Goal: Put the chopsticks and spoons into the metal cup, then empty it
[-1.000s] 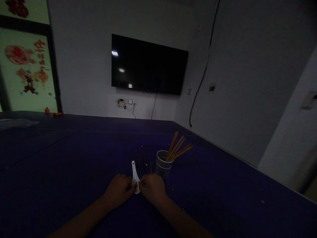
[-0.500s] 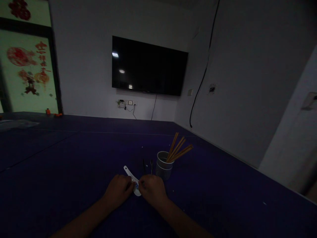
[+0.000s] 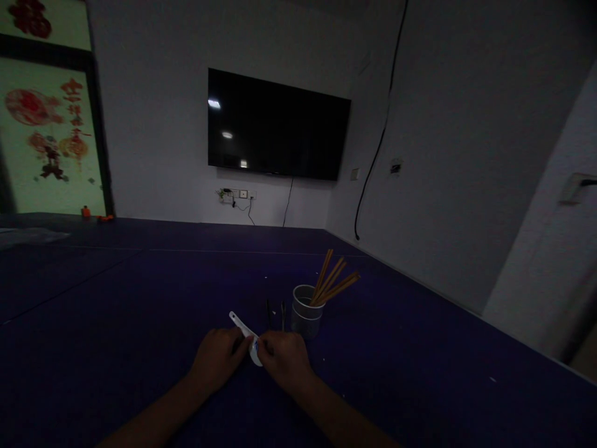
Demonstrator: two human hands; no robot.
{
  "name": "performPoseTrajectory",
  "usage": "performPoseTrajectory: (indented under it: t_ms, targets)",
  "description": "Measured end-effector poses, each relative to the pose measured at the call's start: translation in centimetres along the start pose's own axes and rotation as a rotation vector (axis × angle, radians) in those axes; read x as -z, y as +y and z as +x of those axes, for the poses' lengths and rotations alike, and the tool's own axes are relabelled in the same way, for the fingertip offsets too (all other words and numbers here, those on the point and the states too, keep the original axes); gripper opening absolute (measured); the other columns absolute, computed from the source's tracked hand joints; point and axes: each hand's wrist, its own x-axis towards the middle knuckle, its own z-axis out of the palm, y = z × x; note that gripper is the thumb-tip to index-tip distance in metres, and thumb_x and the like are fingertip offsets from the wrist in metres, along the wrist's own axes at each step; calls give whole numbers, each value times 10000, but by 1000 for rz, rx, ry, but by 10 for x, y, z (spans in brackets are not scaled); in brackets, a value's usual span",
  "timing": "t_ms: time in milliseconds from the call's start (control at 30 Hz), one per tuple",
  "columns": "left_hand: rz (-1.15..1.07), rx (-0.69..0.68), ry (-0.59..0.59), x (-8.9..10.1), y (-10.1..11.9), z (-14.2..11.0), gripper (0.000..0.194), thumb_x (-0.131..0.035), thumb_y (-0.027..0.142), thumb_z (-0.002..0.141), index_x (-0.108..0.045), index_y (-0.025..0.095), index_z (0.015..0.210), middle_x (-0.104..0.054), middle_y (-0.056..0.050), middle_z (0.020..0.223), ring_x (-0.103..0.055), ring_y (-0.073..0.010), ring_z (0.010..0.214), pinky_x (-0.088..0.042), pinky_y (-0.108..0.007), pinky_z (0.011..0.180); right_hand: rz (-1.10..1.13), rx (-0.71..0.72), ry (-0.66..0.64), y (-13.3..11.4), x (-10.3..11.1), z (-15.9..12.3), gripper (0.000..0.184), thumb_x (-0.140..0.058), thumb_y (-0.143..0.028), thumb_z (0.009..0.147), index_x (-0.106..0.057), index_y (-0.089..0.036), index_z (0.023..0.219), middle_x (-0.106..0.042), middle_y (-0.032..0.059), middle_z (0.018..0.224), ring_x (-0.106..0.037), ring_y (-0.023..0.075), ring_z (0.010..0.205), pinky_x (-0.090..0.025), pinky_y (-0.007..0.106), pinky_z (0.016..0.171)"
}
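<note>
A white ceramic spoon [image 3: 243, 331] with a blue mark sits between my two hands on the dark blue table [image 3: 140, 323], its handle pointing up and left. My left hand [image 3: 218, 356] is curled with its fingers against the spoon's left side. My right hand [image 3: 283, 357] is curled and pinches the spoon's bowl from the right. Just behind stands a grey metal cup [image 3: 305, 310] with several wooden chopsticks [image 3: 332, 281] leaning right. Two thin dark utensils [image 3: 275, 313] lie left of the cup.
A black TV [image 3: 277, 127] hangs on the far wall above a socket strip [image 3: 236, 194]. A black cable [image 3: 380, 134] runs down the right wall. At the far left is a window with red paper decorations [image 3: 46, 130] and small orange objects [image 3: 96, 214].
The spoon's handle has swung from pointing nearly straight away to leaning up and left. Both hands stay close together around it.
</note>
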Motion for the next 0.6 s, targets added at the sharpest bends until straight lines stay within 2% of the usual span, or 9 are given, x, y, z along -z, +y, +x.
performPoseTrajectory:
  t_ms: [133,233,333,467,600]
  targets:
    - [-28,-27,56,-5,-3,-1,527,-247,520,891,-618,166,767,-683,-74,778,-616,-185,696,-399,-282,634,76,66,125,2,-3,-2,248,-439,-252,859,-648,-219,729,-684,-17,656,-618,108,586,-340,207,543]
    - [-75,-80,138,-8,-6,-2,504,-262,511,895,-620,169,801,-679,-78,817,-612,-197,743,-423,-307,678,120,123,195,3,-4,-3,267,-419,-256,870,-650,-218,741,-681,-11,645,-613,108,565,-347,209,533]
    - [-116,-161,261,-9,-7,-4,466,-261,452,913,-613,173,790,-671,-74,803,-603,-194,749,-438,-323,696,148,164,247,4,-5,-2,315,-385,-280,898,-655,-217,749,-677,-7,637,-610,110,555,-362,210,533]
    - [-83,-324,431,-9,-7,-6,377,-270,325,927,-603,184,821,-657,-58,784,-586,-172,734,-444,-324,701,199,219,339,3,-5,-3,308,-385,-305,910,-669,-222,824,-702,-1,738,-630,107,615,-401,202,577]
    - [-15,-455,478,-13,-9,-6,291,-298,230,908,-576,184,832,-632,-50,758,-554,-161,678,-432,-304,641,184,259,507,-1,1,-6,325,-425,-405,897,-654,-188,976,-693,19,692,-613,113,563,-421,222,589]
